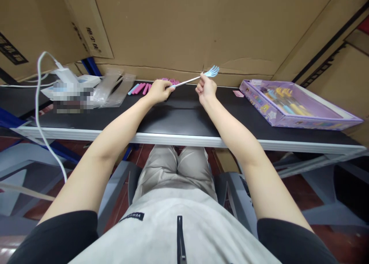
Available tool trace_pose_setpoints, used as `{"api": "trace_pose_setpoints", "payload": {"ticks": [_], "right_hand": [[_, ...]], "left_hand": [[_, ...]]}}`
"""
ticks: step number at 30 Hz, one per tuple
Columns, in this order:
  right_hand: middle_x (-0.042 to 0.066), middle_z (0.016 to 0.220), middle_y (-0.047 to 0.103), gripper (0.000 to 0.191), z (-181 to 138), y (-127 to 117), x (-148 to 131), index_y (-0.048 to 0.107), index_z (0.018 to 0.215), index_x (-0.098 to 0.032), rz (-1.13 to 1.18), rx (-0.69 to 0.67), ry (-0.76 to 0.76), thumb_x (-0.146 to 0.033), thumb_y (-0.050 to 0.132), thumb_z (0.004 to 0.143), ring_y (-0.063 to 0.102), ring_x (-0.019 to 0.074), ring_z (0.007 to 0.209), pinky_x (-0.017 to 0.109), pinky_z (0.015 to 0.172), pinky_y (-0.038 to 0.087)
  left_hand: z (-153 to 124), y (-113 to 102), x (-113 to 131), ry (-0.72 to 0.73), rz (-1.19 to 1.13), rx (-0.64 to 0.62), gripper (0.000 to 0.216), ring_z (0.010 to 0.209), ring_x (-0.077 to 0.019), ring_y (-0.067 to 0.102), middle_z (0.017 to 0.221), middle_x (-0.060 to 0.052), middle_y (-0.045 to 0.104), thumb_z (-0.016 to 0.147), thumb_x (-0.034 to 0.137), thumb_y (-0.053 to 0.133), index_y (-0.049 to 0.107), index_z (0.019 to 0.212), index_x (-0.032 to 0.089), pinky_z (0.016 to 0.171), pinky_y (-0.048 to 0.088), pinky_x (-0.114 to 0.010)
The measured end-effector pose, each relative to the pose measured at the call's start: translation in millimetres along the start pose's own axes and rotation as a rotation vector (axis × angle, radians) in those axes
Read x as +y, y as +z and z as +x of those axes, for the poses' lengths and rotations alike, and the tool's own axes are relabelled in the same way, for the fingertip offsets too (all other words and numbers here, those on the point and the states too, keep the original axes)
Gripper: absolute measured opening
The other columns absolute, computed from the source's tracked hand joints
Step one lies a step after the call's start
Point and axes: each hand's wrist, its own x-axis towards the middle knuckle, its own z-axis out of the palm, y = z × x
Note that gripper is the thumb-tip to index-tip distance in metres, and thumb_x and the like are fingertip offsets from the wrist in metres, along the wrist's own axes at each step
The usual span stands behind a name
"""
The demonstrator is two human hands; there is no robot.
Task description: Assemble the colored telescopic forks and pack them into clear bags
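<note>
A back scratcher [187, 81] with a thin silver rod and a light-blue, claw-shaped head is stretched between my hands above the black table. My left hand [159, 91] is closed round its handle end, most of which the fingers hide. Just below the claw head, my right hand [206, 88] pinches the rod. Behind and beside my left hand lie several pink handles [140, 88], a light-blue handle [133, 89] and a row of pink claw heads [170, 80], partly covered by that hand.
On the right stands a purple display box [271, 116] holding several yellow and blue scratchers [288, 100]. A small pink card [238, 93] lies beside it. Clear plastic bags [111, 91] and a white device with a cable [37, 91] are at the left. Cardboard [187, 29] walls the back.
</note>
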Motion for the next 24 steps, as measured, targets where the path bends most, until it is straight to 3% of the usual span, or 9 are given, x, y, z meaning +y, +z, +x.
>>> {"api": "trace_pose_setpoints", "payload": {"ticks": [7, 15, 24], "right_hand": [[-0.015, 0.052, 0.029, 0.062, -22, 16, 5, 0.029, 0.076, -0.025, -0.015, -0.103, 0.028, -0.031, 0.09, 0.086, 0.029, 0.0032, 0.04, 0.016, 0.043, 0.025], [-0.015, 0.05, 0.029, 0.056, -14, 13, 8, 0.03, 0.077, -0.025, -0.024, -0.095, 0.04, -0.028, 0.083, 0.095, 0.026, 0.0021, 0.038, 0.016, 0.042, 0.022], [-0.015, 0.051, 0.03, 0.055, -8, 9, 10, 0.033, 0.077, -0.024, -0.121, -0.091, 0.079, -0.035, 0.084, 0.096, 0.025, 0.0016, 0.039, 0.016, 0.042, 0.022]], "left_hand": [[0, 19, 20, 0.045, -0.104, -0.035, 0.031, 0.075, -0.0242, 0.062, 0.068, -0.004, 0.062, 0.097, 0.042, 0.057, 0.06, 0.073, 0.023, 0.079, 0.05, -0.038], [0, 19, 18, 0.041, -0.153, -0.012, 0.031, 0.07, -0.0214, 0.062, 0.063, -0.002, 0.06, 0.094, 0.04, 0.062, 0.057, 0.07, 0.022, 0.075, 0.049, -0.034], [-8, 15, 38, 0.065, -0.19, -0.076, 0.035, 0.064, -0.018, 0.06, 0.061, -0.002, 0.063, 0.095, 0.04, 0.059, 0.058, 0.066, 0.021, 0.075, 0.049, -0.031]]}}
